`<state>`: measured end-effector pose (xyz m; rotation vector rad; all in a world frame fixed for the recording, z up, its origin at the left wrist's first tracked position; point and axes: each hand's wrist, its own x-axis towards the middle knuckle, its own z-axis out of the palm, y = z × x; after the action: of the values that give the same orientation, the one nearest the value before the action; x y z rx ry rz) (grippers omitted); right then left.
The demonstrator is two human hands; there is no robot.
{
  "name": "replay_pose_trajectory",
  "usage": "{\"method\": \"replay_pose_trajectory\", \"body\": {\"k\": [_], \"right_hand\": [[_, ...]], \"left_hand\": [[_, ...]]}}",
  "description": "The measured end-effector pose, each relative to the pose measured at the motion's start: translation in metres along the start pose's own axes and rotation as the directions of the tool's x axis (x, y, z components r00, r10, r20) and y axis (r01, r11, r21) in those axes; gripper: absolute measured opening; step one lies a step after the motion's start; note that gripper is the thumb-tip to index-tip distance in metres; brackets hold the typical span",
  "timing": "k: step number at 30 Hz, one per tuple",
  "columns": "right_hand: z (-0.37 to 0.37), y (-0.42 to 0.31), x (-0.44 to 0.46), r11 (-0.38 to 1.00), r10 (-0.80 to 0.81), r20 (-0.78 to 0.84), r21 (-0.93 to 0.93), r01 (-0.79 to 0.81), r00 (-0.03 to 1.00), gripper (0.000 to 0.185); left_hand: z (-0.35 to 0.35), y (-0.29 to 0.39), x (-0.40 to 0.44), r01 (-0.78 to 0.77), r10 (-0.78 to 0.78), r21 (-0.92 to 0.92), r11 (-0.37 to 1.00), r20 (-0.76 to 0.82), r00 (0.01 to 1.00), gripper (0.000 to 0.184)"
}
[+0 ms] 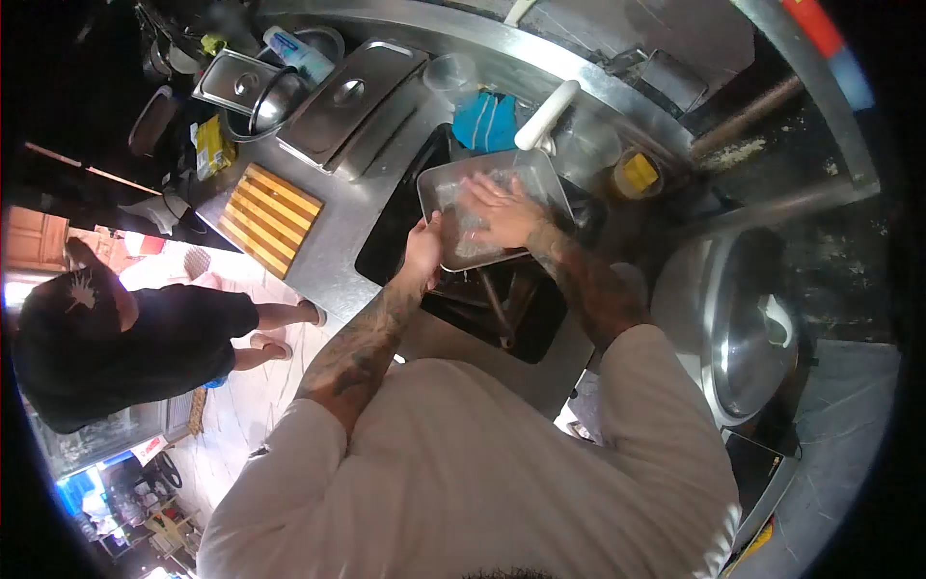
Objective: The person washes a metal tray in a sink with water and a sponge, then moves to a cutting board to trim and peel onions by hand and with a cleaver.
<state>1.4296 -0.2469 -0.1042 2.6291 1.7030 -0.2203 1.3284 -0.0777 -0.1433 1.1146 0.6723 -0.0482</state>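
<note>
Over the dark sink, a rectangular metal pan is tilted toward me, with water or wet residue on its inner surface. My left hand grips the pan's left edge, fingers wrapped at the rim. Inside the pan lies my right hand, palm down with its fingers stretched out and apart against the bottom. The white faucet head is just beyond the pan's far edge. A blue cloth rests behind the pan at the sink's back edge.
On the left counter are a striped wooden board, a lidded steel container, bowls and a yellow packet. To the right stand a container with a yellow sponge and a large lidded pot. Another person is at the left.
</note>
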Motion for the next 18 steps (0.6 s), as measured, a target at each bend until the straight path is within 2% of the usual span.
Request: {"method": "replay_pose_trajectory", "body": {"k": [1,2,4,5,6,7,8,9,10,11,12,13,14,15,16,17,18], "right_hand": [[0.004,0.005,0.0,0.99,0.139,-0.07,0.026,-0.138,0.988,0.079],[0.009,0.009,-0.001,0.991,0.137,-0.071,0.025,-0.135,0.988,0.079],[0.007,0.012,-0.008,0.982,-0.179,0.002,0.062,0.178,0.984,0.078],[0.013,0.017,-0.012,0.982,-0.177,0.003,0.063,0.176,0.984,0.078],[0.014,0.023,-0.013,0.999,0.04,-0.003,0.03,-0.039,0.999,0.073],[0.015,0.03,-0.01,0.967,0.254,-0.022,0.0,-0.254,0.967,0.069],[0.022,0.025,-0.015,0.984,0.156,-0.014,-0.079,-0.156,0.988,0.07],[0.009,0.029,-0.017,0.984,0.157,-0.013,-0.084,-0.158,0.988,0.07],[-0.002,0.032,-0.02,0.99,0.143,0.006,0.017,-0.143,0.99,0.071],[-0.01,0.032,-0.022,0.984,0.132,0.02,0.119,-0.133,0.991,0.073],[0.007,0.036,-0.018,0.936,0.321,-0.069,0.176,-0.305,0.944,0.072],[0.005,0.035,-0.018,0.936,0.322,-0.078,0.174,-0.305,0.943,0.072],[0.003,0.034,-0.019,0.963,0.191,-0.151,0.219,-0.156,0.97,0.07],[0.003,0.033,-0.021,0.967,0.061,-0.224,0.256,-0.002,0.973,0.067],[0.004,0.041,-0.026,0.922,0.056,-0.174,0.387,0.016,0.983,0.059],[0.005,0.046,-0.033,0.923,0.06,-0.177,0.386,0.013,0.982,0.059],[0.007,0.049,-0.04,0.978,0.135,-0.284,0.194,-0.081,0.949,0.056]], "left_hand": [[-0.001,0.003,-0.001,-0.002,0.002,0.0,1.0,-0.001,1.0,0.037],[-0.003,0.007,-0.001,0.02,-0.02,0.008,1.0,-0.003,1.0,0.037],[-0.008,0.008,-0.001,0.046,-0.045,0.013,0.999,-0.007,0.999,0.037],[-0.012,0.01,-0.003,0.056,-0.056,-0.031,0.998,-0.003,0.998,0.038],[-0.012,0.014,-0.002,0.058,-0.058,-0.077,0.995,0.005,0.998,0.039],[-0.012,0.019,0.0,0.047,-0.046,-0.076,0.996,0.012,0.999,0.039],[-0.012,0.021,-0.002,0.028,-0.028,-0.013,1.0,-0.019,0.999,0.039],[-0.011,0.022,-0.003,0.015,-0.012,0.047,0.999,-0.052,0.999,0.039],[-0.011,0.018,0.003,-0.012,0.011,-0.09,0.996,-0.008,1.0,0.038],[-0.012,0.013,0.007,-0.01,0.01,-0.086,0.996,-0.001,1.0,0.038],[-0.004,0.029,0.0,-0.031,0.032,0.042,0.999,-0.031,0.999,0.039],[0.0,0.041,-0.004,-0.046,0.057,0.169,0.985,-0.064,0.996,0.039],[0.001,0.052,-0.005,-0.051,0.063,0.169,0.984,-0.063,0.996,0.039],[-0.002,0.06,-0.005,-0.156,0.194,0.327,0.932,-0.089,0.977,0.038],[-0.001,0.071,-0.011,-0.243,0.324,0.479,0.843,-0.092,0.942,0.036],[0.0,0.082,-0.018,-0.375,0.431,0.405,0.834,-0.053,0.901,0.036],[-0.01,0.085,-0.01,-0.393,0.445,0.41,0.823,-0.035,0.895,0.036]]}}
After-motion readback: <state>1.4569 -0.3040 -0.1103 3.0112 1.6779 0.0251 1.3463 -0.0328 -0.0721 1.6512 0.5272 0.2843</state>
